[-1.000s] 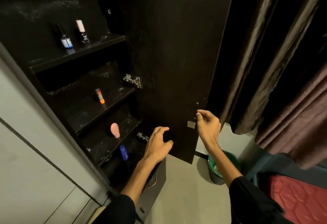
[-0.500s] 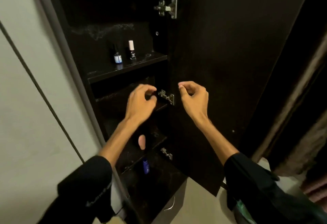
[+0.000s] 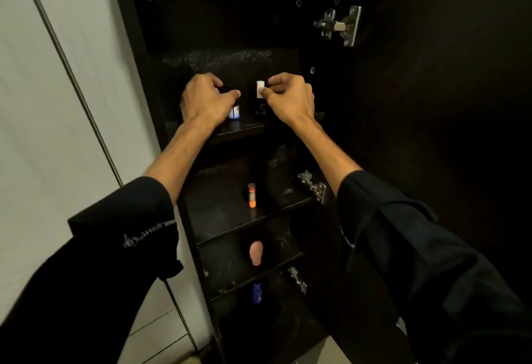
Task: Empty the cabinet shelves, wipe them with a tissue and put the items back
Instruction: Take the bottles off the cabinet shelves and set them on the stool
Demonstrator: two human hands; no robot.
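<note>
We are only starting: our left hand [image 3: 205,101] curls around the small blue-labelled bottle [image 3: 234,111] on the dark top shelf [image 3: 244,127], and our right hand [image 3: 288,98] pinches the white-capped dark bottle [image 3: 260,96]. Lower items remain unmoved; wiping and restocking are left.
</note>
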